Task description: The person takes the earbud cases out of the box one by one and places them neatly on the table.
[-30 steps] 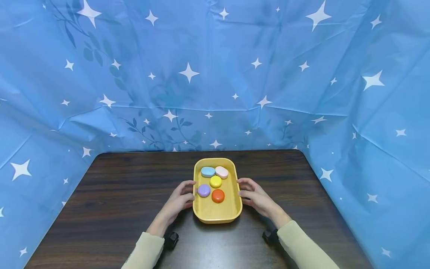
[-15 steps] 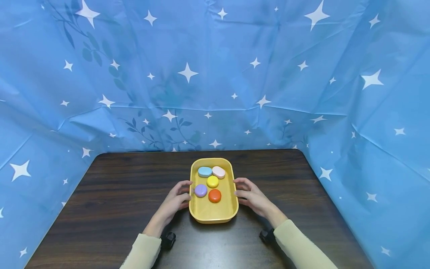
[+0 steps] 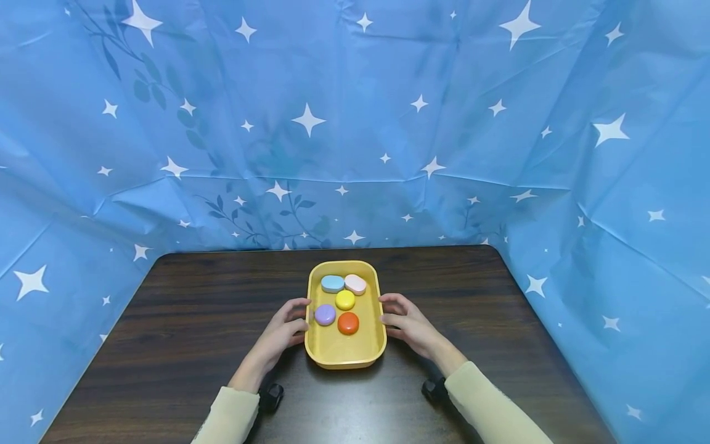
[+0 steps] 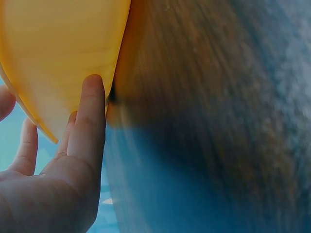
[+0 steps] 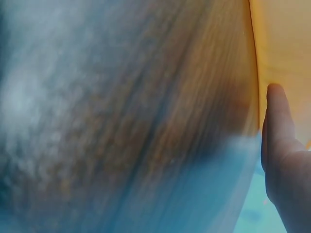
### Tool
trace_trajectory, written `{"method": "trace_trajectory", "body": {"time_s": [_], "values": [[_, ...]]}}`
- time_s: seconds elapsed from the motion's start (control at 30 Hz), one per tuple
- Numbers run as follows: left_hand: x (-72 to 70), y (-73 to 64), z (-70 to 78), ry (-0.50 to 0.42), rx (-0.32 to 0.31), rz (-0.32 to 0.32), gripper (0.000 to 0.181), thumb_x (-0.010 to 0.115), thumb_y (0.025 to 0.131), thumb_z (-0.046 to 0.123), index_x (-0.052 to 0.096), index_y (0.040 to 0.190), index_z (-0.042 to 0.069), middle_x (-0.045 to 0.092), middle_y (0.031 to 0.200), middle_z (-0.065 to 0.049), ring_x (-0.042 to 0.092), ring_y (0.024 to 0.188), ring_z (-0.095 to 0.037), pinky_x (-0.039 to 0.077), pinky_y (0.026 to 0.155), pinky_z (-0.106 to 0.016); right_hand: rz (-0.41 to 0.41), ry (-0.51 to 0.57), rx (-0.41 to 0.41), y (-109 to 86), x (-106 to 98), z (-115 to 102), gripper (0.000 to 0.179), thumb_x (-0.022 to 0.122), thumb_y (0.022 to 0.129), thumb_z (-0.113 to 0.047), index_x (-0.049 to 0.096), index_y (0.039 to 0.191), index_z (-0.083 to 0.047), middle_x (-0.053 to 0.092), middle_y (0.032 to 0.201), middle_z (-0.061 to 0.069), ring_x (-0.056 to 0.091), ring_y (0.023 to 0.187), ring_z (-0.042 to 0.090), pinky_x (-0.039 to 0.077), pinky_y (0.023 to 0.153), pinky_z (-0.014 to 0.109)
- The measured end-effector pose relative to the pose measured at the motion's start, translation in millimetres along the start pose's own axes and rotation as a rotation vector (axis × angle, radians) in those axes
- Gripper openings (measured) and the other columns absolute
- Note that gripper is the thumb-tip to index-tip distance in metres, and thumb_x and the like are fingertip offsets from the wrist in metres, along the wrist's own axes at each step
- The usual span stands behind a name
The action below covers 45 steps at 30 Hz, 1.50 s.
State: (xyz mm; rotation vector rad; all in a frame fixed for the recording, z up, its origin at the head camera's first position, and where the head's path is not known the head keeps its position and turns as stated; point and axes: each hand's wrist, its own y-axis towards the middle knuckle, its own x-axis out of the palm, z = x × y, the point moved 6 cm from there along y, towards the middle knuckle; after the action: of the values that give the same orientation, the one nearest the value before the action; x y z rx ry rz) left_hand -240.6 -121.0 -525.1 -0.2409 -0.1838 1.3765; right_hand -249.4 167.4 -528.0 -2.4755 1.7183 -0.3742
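Observation:
A yellow rectangular tray (image 3: 346, 354) with rounded corners rests on the dark wooden table. Inside it lie several smooth pill-shaped or round pieces: a blue oval piece (image 3: 332, 283), a pale pink oval piece (image 3: 355, 284), a yellow round piece (image 3: 345, 300), a purple round piece (image 3: 325, 314) and an orange-red round piece (image 3: 348, 323). My left hand (image 3: 277, 336) touches the tray's left side; in the left wrist view its fingers (image 4: 90, 116) lie nearly straight against the outer wall. On the opposite side, my right hand (image 3: 413, 327) touches the wall, a straight finger (image 5: 278, 109) showing in the right wrist view.
The dark wood-grain table (image 3: 211, 308) reaches back to a blue curtain (image 3: 355, 123) with white stars, which also hangs on both sides. Each wrist carries a small black camera, such as the left wrist camera (image 3: 272, 396).
The tray, its pieces and both hands have slid slightly to the left together. The pieces keep their places inside the tray, and both hands stay at its sides.

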Motion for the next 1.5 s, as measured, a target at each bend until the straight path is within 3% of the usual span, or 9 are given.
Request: {"method": "trace_trajectory", "body": {"time_s": [0.7, 1.13, 1.5], "values": [[-13.7, -6.1, -0.8, 0.028, 0.003, 0.030, 0.054, 0.057, 0.092, 0.006, 0.048, 0.145, 0.012, 0.051, 0.142, -0.019, 0.060, 0.116, -0.031, 0.053, 0.095, -0.047, 0.027, 0.003, 0.014, 5.9, 14.1, -0.6, 0.047, 0.060, 0.097, -0.005, 0.045, 0.142, -0.007, 0.050, 0.144, 0.020, 0.058, 0.119, 0.030, 0.053, 0.097, 0.045], [-22.8, -9.5, -2.6, 0.018, 0.002, 0.033, 0.054, 0.056, 0.092, 0.005, 0.048, 0.145, 0.011, 0.050, 0.143, -0.021, 0.059, 0.118, -0.032, 0.053, 0.095, -0.047, -0.028, 0.007, -0.005, 8.5, 24.6, 1.6, 0.050, 0.061, 0.097, -0.007, 0.042, 0.143, -0.005, 0.046, 0.147, 0.024, 0.056, 0.122, 0.033, 0.052, 0.099, 0.044], [-27.7, -11.2, -1.8, 0.026, -0.008, 0.042, 0.055, 0.057, 0.092, 0.007, 0.048, 0.146, 0.013, 0.046, 0.148, -0.021, 0.056, 0.125, -0.035, 0.051, 0.099, -0.050, -0.014, 0.000, -0.002, 11.1, 28.2, 0.9, 0.051, 0.062, 0.096, -0.008, 0.043, 0.143, -0.006, 0.048, 0.145, 0.023, 0.058, 0.120, 0.031, 0.052, 0.098, 0.044]]}}
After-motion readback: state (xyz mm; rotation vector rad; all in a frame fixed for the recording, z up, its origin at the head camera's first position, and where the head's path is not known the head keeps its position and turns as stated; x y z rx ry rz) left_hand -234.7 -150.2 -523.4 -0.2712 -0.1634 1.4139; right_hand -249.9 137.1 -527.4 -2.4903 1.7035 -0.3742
